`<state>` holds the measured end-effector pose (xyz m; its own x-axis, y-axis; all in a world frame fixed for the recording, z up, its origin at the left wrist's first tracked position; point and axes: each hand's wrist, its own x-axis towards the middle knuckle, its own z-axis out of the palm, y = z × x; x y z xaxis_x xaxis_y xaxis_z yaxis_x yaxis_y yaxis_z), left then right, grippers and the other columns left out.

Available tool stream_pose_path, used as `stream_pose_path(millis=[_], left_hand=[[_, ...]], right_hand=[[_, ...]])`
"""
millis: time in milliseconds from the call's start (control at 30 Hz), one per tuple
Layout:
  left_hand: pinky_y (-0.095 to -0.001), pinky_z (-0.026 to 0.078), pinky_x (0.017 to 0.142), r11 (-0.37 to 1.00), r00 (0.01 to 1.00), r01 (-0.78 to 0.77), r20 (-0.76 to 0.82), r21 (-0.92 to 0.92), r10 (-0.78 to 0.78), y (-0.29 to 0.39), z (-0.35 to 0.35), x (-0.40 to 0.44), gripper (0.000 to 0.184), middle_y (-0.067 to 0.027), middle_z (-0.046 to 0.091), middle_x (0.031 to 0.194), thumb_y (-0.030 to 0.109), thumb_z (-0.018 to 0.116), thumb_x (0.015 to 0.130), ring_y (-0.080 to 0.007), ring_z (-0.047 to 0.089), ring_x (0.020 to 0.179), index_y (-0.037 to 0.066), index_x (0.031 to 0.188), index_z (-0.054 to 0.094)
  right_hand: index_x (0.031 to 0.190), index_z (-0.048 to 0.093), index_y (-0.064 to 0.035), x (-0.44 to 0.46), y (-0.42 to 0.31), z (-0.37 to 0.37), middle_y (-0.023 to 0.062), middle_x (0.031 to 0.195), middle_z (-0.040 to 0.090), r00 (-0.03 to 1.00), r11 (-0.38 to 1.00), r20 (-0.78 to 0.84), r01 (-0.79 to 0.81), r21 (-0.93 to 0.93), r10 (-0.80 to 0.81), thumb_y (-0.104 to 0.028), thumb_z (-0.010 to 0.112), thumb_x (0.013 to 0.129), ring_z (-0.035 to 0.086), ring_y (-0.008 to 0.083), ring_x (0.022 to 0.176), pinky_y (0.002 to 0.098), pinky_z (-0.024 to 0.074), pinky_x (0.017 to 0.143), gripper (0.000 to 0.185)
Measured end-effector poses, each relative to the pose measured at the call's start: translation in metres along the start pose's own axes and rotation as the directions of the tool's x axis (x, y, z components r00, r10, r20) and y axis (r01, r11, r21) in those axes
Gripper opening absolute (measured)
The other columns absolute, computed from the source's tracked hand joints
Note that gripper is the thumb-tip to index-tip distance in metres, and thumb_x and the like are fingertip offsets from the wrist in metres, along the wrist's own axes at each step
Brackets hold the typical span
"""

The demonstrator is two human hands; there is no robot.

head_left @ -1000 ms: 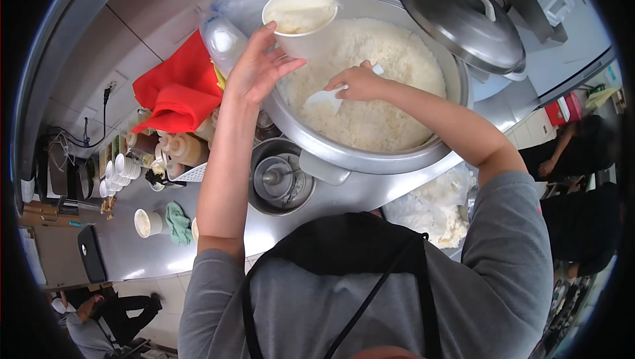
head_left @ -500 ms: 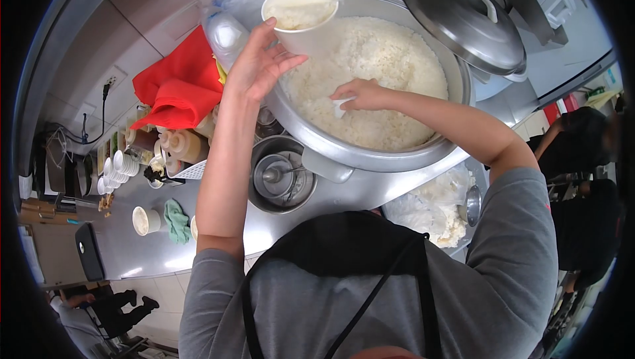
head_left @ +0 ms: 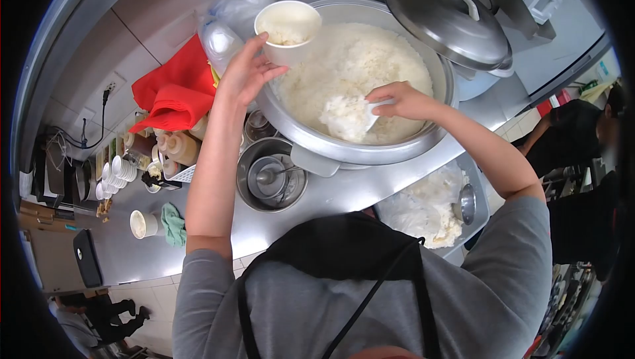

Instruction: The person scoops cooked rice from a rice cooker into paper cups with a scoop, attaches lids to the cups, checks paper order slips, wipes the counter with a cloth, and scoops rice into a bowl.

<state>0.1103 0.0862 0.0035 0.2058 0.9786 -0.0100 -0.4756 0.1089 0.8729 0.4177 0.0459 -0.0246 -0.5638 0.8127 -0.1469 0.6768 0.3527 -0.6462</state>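
Observation:
My left hand holds a white paper bowl by its side, tilted toward me, with some rice inside. The bowl is above the left rim of a large metal pot full of white rice. Over the near part of that rice, my right hand grips a white paddle by its handle. A heap of rice lies on the paddle and covers most of its blade.
A metal lid stands behind the pot. Nearer are a steel basin with a ladle, a red cloth, sauce bottles, another paper bowl, a green cloth and bagged rice. People are at both sides.
My right hand has moved right and toward me, and the paddle has come up out of the rice with a heap on it. The bowl has shifted slightly down and left.

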Motion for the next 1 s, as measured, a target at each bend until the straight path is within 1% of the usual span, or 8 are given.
stream_pose_path(millis=[167, 233, 267, 333, 433, 567, 700, 1000], left_hand=[[-0.0347, 0.052, 0.074, 0.944, 0.994, 0.114, -0.038, 0.309, -0.107, -0.014, -0.004, 0.003, 0.053, -0.0171, 0.048, 0.107, 0.028, 0.061, 0.079, -0.0243, 0.056, 0.089, -0.004, 0.116, 0.041], [-0.0325, 0.051, 0.072, 0.917, 0.994, 0.106, -0.075, 0.385, -0.084, -0.029, 0.009, 0.002, 0.058, -0.0164, 0.050, 0.104, 0.032, 0.063, 0.076, -0.0239, 0.056, 0.086, -0.004, 0.116, 0.042], [-0.0304, 0.050, 0.070, 0.884, 0.992, 0.103, -0.112, 0.456, -0.058, -0.036, 0.018, 0.002, 0.063, -0.0157, 0.051, 0.100, 0.036, 0.065, 0.073, -0.0234, 0.056, 0.083, -0.004, 0.116, 0.043], [-0.0304, 0.051, 0.068, 0.907, 0.986, 0.164, -0.055, 0.389, -0.155, -0.043, 0.037, 0.002, 0.064, -0.0166, 0.050, 0.102, 0.036, 0.065, 0.073, -0.0239, 0.056, 0.083, -0.005, 0.117, 0.042], [-0.0332, 0.053, 0.067, 0.928, 0.959, 0.261, 0.038, 0.265, -0.280, -0.056, 0.048, 0.014, 0.064, -0.0180, 0.048, 0.105, 0.036, 0.064, 0.073, -0.0266, 0.055, 0.086, -0.003, 0.118, 0.041], [-0.0406, 0.053, 0.069, 0.964, 0.966, 0.258, 0.009, 0.069, -0.259, -0.067, 0.051, 0.020, 0.063, -0.0193, 0.042, 0.112, 0.035, 0.063, 0.074, -0.0320, 0.051, 0.095, -0.002, 0.118, 0.039], [-0.0468, 0.052, 0.072, 0.945, 0.952, 0.306, 0.016, -0.119, -0.306, -0.069, 0.043, 0.025, 0.065, -0.0200, 0.033, 0.119, 0.033, 0.064, 0.073, -0.0363, 0.047, 0.100, -0.001, 0.121, 0.035], [-0.0460, 0.053, 0.069, 0.966, 0.973, 0.201, -0.082, -0.162, -0.216, -0.067, 0.058, 0.018, 0.057, -0.0197, 0.033, 0.119, 0.030, 0.062, 0.074, -0.0369, 0.046, 0.102, 0.000, 0.118, 0.039]], right_hand=[[0.106, 0.060, -0.0116, -0.022, -0.032, -0.060, 0.0075, 0.102, 0.062, 0.980, 0.976, -0.112, -0.143, 0.164, 0.163, -0.024, 0.061, 0.077, 0.057, 0.0197, 0.090, 0.0300, 0.0356, 0.085, 0.031], [0.096, 0.063, -0.0109, -0.011, -0.029, -0.076, 0.0053, 0.088, 0.064, 0.815, 0.889, -0.442, 0.179, -0.421, -0.374, -0.019, 0.058, 0.076, 0.058, 0.0204, 0.079, 0.0326, 0.0369, 0.079, 0.022], [0.096, 0.063, -0.0109, -0.011, -0.032, -0.080, 0.0053, 0.088, 0.064, 0.814, 0.889, -0.446, 0.174, -0.424, -0.372, -0.019, 0.058, 0.076, 0.058, 0.0204, 0.079, 0.0326, 0.0369, 0.079, 0.022], [0.086, 0.060, -0.0037, -0.004, -0.067, -0.084, 0.0063, 0.076, 0.061, 0.734, 0.490, -0.415, -0.128, -0.862, -0.538, -0.011, 0.059, 0.073, 0.056, 0.0167, 0.072, 0.0300, 0.0386, 0.071, 0.015], [0.073, 0.057, -0.0071, 0.024, -0.069, -0.057, 0.0020, 0.063, 0.055, 0.748, 0.250, -0.350, -0.249, -0.936, -0.564, -0.011, 0.055, 0.069, 0.054, 0.0177, 0.070, 0.0287, 0.0352, 0.072, 0.006], [0.073, 0.053, -0.0085, 0.025, -0.069, -0.064, 0.0044, 0.065, 0.058, 0.748, 0.257, -0.345, -0.238, -0.937, -0.567, -0.008, 0.052, 0.068, 0.058, 0.0175, 0.069, 0.0296, 0.0409, 0.063, 0.006], [0.093, 0.055, -0.0066, 0.006, -0.085, -0.083, 0.0085, 0.082, 0.062, 0.746, 0.604, -0.506, -0.177, -0.777, -0.433, -0.002, 0.049, 0.071, 0.061, 0.0230, 0.073, 0.0359, 0.0479, 0.062, 0.023], [0.112, 0.056, -0.0140, 0.013, -0.079, -0.046, 0.0046, 0.104, 0.060, 0.890, 0.607, -0.305, -0.040, -0.794, -0.340, 0.004, 0.052, 0.066, 0.058, 0.0245, 0.086, 0.0344, 0.0481, 0.071, 0.050]])
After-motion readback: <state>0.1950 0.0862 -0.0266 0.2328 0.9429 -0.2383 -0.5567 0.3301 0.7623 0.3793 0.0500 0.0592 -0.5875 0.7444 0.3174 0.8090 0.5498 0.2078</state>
